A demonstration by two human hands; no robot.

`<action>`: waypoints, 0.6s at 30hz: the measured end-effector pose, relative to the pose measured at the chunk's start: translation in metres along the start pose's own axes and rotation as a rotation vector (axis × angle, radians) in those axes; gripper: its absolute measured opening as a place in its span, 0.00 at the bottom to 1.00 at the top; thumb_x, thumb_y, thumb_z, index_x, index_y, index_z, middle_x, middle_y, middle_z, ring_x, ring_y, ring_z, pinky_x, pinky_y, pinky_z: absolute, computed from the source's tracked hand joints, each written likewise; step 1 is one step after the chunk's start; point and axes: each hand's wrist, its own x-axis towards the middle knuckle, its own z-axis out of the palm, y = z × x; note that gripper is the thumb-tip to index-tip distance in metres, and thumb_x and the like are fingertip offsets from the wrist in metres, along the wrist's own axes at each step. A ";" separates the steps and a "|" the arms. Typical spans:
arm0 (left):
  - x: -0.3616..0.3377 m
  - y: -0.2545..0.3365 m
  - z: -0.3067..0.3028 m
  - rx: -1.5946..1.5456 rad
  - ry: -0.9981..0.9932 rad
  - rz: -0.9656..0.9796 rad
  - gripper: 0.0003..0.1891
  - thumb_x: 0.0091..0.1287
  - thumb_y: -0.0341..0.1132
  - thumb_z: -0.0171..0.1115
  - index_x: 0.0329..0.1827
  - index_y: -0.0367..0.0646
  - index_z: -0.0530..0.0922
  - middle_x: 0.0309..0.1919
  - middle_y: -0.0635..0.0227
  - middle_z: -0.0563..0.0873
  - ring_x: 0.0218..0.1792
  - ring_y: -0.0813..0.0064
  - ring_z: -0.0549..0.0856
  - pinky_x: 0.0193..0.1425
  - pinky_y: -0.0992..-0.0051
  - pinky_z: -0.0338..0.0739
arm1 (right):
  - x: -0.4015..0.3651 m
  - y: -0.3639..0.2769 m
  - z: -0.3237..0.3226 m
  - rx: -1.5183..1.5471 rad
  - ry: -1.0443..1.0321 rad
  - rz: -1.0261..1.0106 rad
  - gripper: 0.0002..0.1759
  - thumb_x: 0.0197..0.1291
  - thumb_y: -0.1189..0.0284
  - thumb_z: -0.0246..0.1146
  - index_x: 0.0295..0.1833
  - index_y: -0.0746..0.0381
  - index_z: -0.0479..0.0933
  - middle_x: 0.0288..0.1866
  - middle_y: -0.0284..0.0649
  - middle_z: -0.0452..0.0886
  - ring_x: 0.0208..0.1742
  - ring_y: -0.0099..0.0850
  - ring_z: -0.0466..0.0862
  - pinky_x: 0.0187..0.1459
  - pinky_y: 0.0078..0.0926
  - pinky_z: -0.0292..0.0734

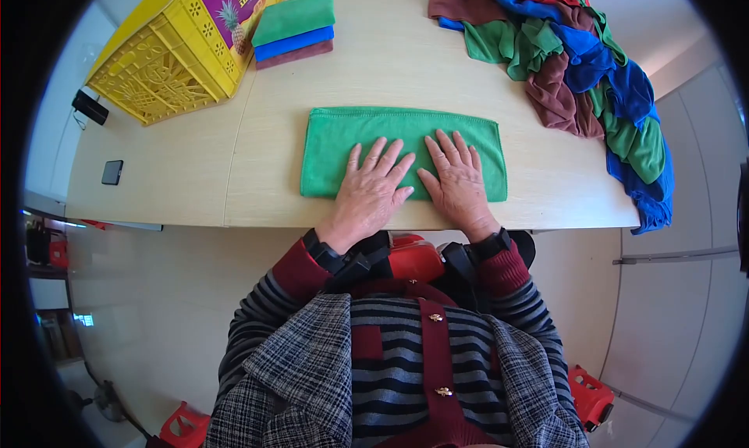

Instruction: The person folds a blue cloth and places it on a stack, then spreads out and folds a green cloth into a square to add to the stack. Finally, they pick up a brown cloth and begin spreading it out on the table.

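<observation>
A green cloth, folded into a wide rectangle, lies flat on the table close to its front edge. My left hand rests palm down on the cloth's middle, fingers spread. To its right, my right hand presses flat on the same cloth, its fingers also apart. Neither hand grips anything. Beyond the cloth, at the back left, stands a small stack of folded cloths, green on top, then blue, then brown. A heap of crumpled cloths in green, blue, brown and red covers the right side.
Beside the folded stack, a yellow plastic crate with a pineapple label stands at the left. A dark phone-like object lies near the table's left end. The cloth heap hangs over the right edge. Red stools stand on the floor.
</observation>
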 end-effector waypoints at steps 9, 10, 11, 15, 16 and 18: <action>-0.017 -0.051 -0.011 0.127 -0.068 -0.197 0.33 0.77 0.56 0.55 0.81 0.52 0.68 0.82 0.59 0.65 0.82 0.52 0.60 0.82 0.38 0.51 | -0.014 0.023 -0.009 -0.140 -0.002 0.063 0.36 0.75 0.47 0.55 0.81 0.55 0.66 0.83 0.45 0.65 0.83 0.51 0.61 0.81 0.55 0.51; -0.018 -0.056 -0.012 0.137 -0.072 -0.224 0.34 0.78 0.57 0.54 0.81 0.52 0.67 0.82 0.59 0.64 0.82 0.52 0.59 0.82 0.38 0.51 | -0.015 0.024 -0.010 -0.149 0.000 0.068 0.36 0.75 0.47 0.55 0.81 0.55 0.66 0.83 0.46 0.65 0.83 0.51 0.61 0.81 0.54 0.51; -0.020 -0.061 -0.013 0.139 -0.074 -0.224 0.34 0.78 0.57 0.54 0.81 0.52 0.67 0.82 0.59 0.64 0.82 0.52 0.59 0.82 0.38 0.51 | -0.016 0.025 -0.011 -0.158 0.001 0.073 0.37 0.75 0.47 0.55 0.81 0.55 0.66 0.83 0.46 0.65 0.83 0.51 0.61 0.82 0.54 0.50; -0.020 -0.076 -0.015 0.138 -0.093 -0.323 0.34 0.79 0.59 0.50 0.82 0.52 0.65 0.83 0.59 0.62 0.83 0.52 0.58 0.82 0.37 0.51 | -0.020 0.031 -0.015 -0.146 0.004 0.113 0.37 0.75 0.47 0.55 0.81 0.56 0.66 0.83 0.47 0.65 0.83 0.52 0.60 0.81 0.53 0.52; -0.021 -0.078 -0.015 0.136 -0.088 -0.327 0.34 0.79 0.59 0.50 0.82 0.52 0.65 0.83 0.59 0.62 0.83 0.52 0.58 0.82 0.37 0.51 | -0.021 0.034 -0.016 -0.147 0.006 0.113 0.37 0.75 0.47 0.55 0.81 0.56 0.66 0.83 0.47 0.65 0.83 0.52 0.60 0.81 0.53 0.52; -0.021 -0.080 -0.013 0.130 -0.076 -0.332 0.34 0.79 0.60 0.49 0.83 0.52 0.64 0.83 0.58 0.61 0.83 0.52 0.57 0.81 0.36 0.51 | -0.024 0.040 -0.018 -0.150 -0.005 0.146 0.37 0.75 0.47 0.55 0.81 0.56 0.65 0.83 0.48 0.64 0.83 0.52 0.60 0.81 0.53 0.52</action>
